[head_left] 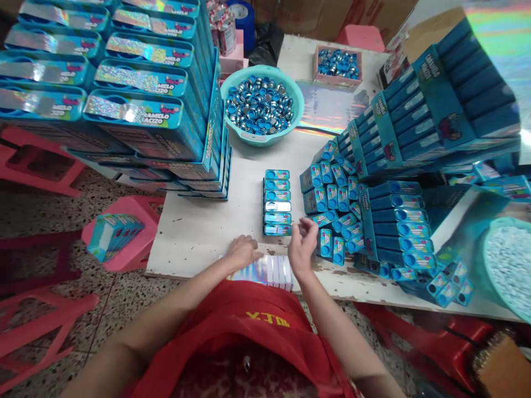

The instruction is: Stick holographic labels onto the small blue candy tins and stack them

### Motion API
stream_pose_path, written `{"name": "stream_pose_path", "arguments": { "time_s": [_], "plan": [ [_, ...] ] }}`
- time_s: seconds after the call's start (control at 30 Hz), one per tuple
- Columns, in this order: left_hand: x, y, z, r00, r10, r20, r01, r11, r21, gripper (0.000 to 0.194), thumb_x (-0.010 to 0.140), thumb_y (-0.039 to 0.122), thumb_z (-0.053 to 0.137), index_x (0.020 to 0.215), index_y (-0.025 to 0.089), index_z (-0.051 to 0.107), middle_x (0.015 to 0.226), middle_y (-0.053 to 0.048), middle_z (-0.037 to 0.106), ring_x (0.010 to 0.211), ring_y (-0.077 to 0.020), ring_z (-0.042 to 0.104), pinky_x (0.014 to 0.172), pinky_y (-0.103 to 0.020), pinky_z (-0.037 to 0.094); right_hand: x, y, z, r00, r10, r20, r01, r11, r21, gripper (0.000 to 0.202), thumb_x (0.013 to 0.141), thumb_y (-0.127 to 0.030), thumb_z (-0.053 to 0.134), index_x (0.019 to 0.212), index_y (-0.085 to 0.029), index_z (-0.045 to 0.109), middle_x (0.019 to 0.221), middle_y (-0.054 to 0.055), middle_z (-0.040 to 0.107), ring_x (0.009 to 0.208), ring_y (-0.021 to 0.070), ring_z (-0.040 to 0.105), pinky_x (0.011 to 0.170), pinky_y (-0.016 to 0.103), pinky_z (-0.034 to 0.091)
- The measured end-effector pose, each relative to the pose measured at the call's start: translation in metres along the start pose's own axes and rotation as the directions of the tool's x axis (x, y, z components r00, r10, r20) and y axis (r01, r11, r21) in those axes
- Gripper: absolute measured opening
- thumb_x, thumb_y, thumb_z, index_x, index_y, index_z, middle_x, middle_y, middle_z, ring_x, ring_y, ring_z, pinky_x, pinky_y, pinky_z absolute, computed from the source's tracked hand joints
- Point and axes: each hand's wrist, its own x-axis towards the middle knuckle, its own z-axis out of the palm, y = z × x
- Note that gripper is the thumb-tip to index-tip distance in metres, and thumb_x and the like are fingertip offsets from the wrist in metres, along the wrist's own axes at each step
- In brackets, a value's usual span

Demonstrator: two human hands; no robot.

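On white table (244,215), six boxes (277,206), blue, glossy

"CARAMELO MACIZO" on the blue cartons (446,102)

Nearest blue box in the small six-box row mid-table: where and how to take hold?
Take the nearest blue box by its two short ends, probably best from above: its far long side is crowded by the next box, while no box stands against either end.
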Motion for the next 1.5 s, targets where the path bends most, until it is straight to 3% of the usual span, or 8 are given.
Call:
{"name": "stream_pose_path", "arguments": {
  "time_s": [0.23, 0.43, 0.73, 0.97, 1.13, 1.23, 1.33, 1.5],
  "plan": [
    [-0.013, 0.005, 0.025, 0.995, -0.012, 0.102, 0.025, 0.991, -0.133, 0.025, 0.084, 0.034, 0.046, 0.097, 0.021, 0.062, 0.082, -0.004, 0.067, 0.081, -0.0205, 0.061, 0.071, -0.028, 0.041, -0.071, 0.044, -0.023, 0.899, -0.173, 0.403, 0.221, 0.972, -0.074, 0.016, 0.087, -0.024, 0.042, 0.095, -0.021, 0.056, 0.091, 0.007, 0.055, 0.086, 0.0197, 0.054, 0.074, 0.035, 0.048],
    [-0.007, 0.000, 0.022, 0.999, -0.006, 0.054, 0.015, 0.988, -0.151, 0.025, 0.084, 0.028, 0.043, 0.085, 0.021, 0.067, 0.082, -0.004, 0.069, 0.080, -0.0195, 0.063, 0.068, -0.026, 0.041, -0.074, 0.054, -0.021, 0.719, -0.340, 0.606, 0.576, 0.779, -0.246, 0.030, 0.087, -0.022, 0.047, 0.115, -0.024, 0.056, 0.113, 0.011, 0.054, 0.101, 0.0259, 0.047, 0.085, 0.044, 0.043],
    [-0.003, 0.006, 0.019, 0.995, -0.040, 0.095, 0.048, 0.995, -0.084, 0.031, 0.086, 0.028, 0.036, 0.085, 0.018, 0.065, 0.090, -0.008, 0.069, 0.085, -0.0198, 0.062, 0.070, -0.027, 0.041, -0.074, 0.056, -0.025, 0.518, -0.457, 0.723, 0.810, 0.533, -0.243, 0.023, 0.087, -0.020, 0.049, 0.108, -0.021, 0.059, 0.118, 0.011, 0.057, 0.108, 0.0262, 0.043, 0.086, 0.041, 0.036],
    [0.001, 0.010, 0.019, 0.990, -0.095, 0.108, 0.105, 0.990, -0.089, 0.029, 0.086, 0.026, 0.037, 0.088, 0.018, 0.065, 0.090, -0.008, 0.069, 0.086, -0.0209, 0.062, 0.072, -0.028, 0.042, -0.072, 0.045, -0.028, 0.563, -0.426, 0.708, 0.742, 0.638, -0.206, 0.016, 0.089, -0.022, 0.048, 0.077, -0.020, 0.060, 0.073, 0.005, 0.060, 0.075, 0.0195, 0.049, 0.068, 0.032, 0.036],
    [-0.009, 0.006, 0.014, 0.999, -0.035, -0.039, 0.023, 0.962, -0.271, 0.033, 0.089, 0.030, 0.034, 0.084, 0.017, 0.064, 0.095, -0.008, 0.067, 0.094, -0.0195, 0.058, 0.085, -0.030, 0.041, -0.061, 0.013, -0.041, 0.747, -0.251, 0.616, 0.388, 0.917, -0.096, 0.016, 0.086, -0.027, 0.053, 0.072, -0.020, 0.055, 0.069, 0.001, 0.057, 0.069, 0.0165, 0.052, 0.065, 0.029, 0.040],
    [-0.022, 0.008, 0.005, 0.982, 0.084, -0.172, -0.178, 0.733, -0.657, 0.033, 0.086, 0.041, 0.041, 0.098, 0.017, 0.061, 0.101, -0.007, 0.065, 0.097, -0.0181, 0.057, 0.084, -0.028, 0.043, -0.048, -0.008, -0.045, 0.826, -0.120, 0.551, 0.153, 0.988, -0.014, 0.016, 0.082, -0.031, 0.059, 0.070, -0.020, 0.055, 0.067, -0.001, 0.058, 0.065, 0.0144, 0.053, 0.063, 0.027, 0.042],
    [-0.026, 0.015, -0.008, 0.987, 0.121, -0.105, -0.155, 0.550, -0.821, 0.031, 0.075, 0.042, 0.055, 0.092, 0.016, 0.059, 0.085, -0.003, 0.064, 0.078, -0.0153, 0.058, 0.069, -0.025, 0.045, -0.034, -0.021, -0.039, 0.868, -0.039, 0.496, 0.015, 0.999, 0.052, 0.016, 0.079, -0.034, 0.061, 0.071, -0.020, 0.057, 0.066, -0.002, 0.059, 0.063, 0.0134, 0.053, 0.064, 0.026, 0.043],
    [0.005, 0.019, -0.046, 0.974, 0.013, -0.227, -0.179, 0.660, -0.730, 0.020, 0.075, 0.035, 0.050, 0.078, 0.016, 0.058, 0.062, 0.003, 0.052, 0.059, -0.0108, 0.048, 0.058, -0.022, 0.038, -0.001, -0.027, -0.007, 0.953, -0.008, 0.302, -0.013, 0.998, 0.068, 0.018, 0.075, -0.036, 0.063, 0.071, -0.019, 0.059, 0.073, 0.000, 0.057, 0.070, 0.0151, 0.053, 0.068, 0.028, 0.043]
  ]
}}
